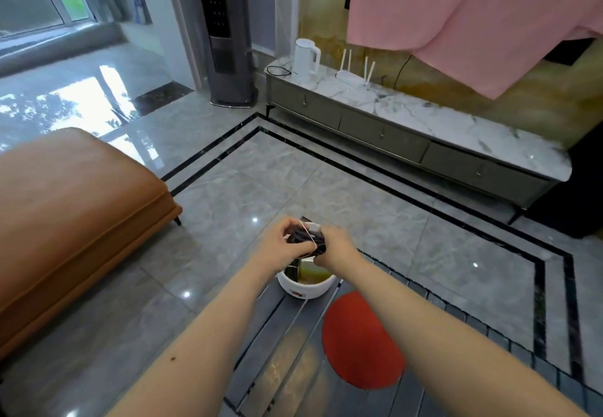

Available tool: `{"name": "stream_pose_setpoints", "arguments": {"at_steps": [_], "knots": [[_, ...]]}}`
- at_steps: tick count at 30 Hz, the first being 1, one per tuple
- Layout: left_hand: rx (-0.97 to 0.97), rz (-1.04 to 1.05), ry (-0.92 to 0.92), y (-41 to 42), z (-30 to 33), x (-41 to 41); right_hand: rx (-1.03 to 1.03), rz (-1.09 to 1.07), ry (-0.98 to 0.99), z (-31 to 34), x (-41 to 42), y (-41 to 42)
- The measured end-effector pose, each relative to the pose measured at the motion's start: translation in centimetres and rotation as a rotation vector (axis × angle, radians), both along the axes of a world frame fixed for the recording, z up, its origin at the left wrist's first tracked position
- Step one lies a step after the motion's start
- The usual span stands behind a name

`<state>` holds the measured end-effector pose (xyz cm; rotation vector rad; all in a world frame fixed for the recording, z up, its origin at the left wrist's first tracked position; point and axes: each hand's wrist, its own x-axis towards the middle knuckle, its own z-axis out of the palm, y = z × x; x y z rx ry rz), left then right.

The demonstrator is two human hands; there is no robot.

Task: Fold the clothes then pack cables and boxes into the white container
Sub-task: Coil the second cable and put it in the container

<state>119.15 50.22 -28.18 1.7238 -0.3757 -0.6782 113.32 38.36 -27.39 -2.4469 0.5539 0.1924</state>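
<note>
Both hands, left hand [283, 237] and right hand [334, 247], pinch a cable bundle [308, 239] above the white container [305, 287] at the table's [284, 351] far edge.

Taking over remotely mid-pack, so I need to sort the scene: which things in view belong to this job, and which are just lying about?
Job:
- dark cable bundle, gripped by left hand and right hand
- white container, right below the bundle on the slatted table

Lying about:
- red round pad
- white kettle
- router
- hanging pink cloth
- orange ottoman
</note>
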Motion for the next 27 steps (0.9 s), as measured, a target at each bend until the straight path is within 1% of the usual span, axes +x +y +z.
{"name": "stream_pose_setpoints", "arguments": {"at_steps": [2,4,6,12,15,17,18,20,24,27], "knots": [[0.009,0.019,-0.005,-0.9,-0.7,0.4,-0.004,0.006,0.031,-0.8,0.6,-0.9],[0.027,0.013,-0.022,-1.7,-1.5,1.0,0.036,-0.022,0.057,-1.7,1.1,-1.6],[0.045,-0.003,0.004,-2.7,-2.3,1.6,0.066,-0.066,0.062,-2.3,1.3,-2.1],[0.146,-0.016,0.161,-5.4,-5.0,4.4,0.117,-0.193,0.128,-4.7,2.6,-3.7],[0.2,-0.051,0.309,-6.0,-6.6,6.1,0.116,-0.165,0.206,-5.6,3.7,-3.7],[0.227,-0.08,0.404,-5.6,-7.1,6.5,0.163,-0.129,0.238,-5.9,3.8,-3.5],[0.25,-0.121,0.457,-6.1,-8.4,7.8,0.205,-0.173,0.266,-7.1,4.8,-3.8],[0.251,-0.106,0.515,-5.8,-9.1,7.8,0.257,-0.262,0.297,-8.0,4.8,-3.6],[0.286,-0.007,0.592,-5.9,-11.3,9.2,0.394,-0.409,0.349,-10.6,6.4,-2.5],[0.313,0.088,0.611,-5.6,-13.4,9.9,0.532,-0.539,0.394,-11.6,7.1,-1.5]]}}
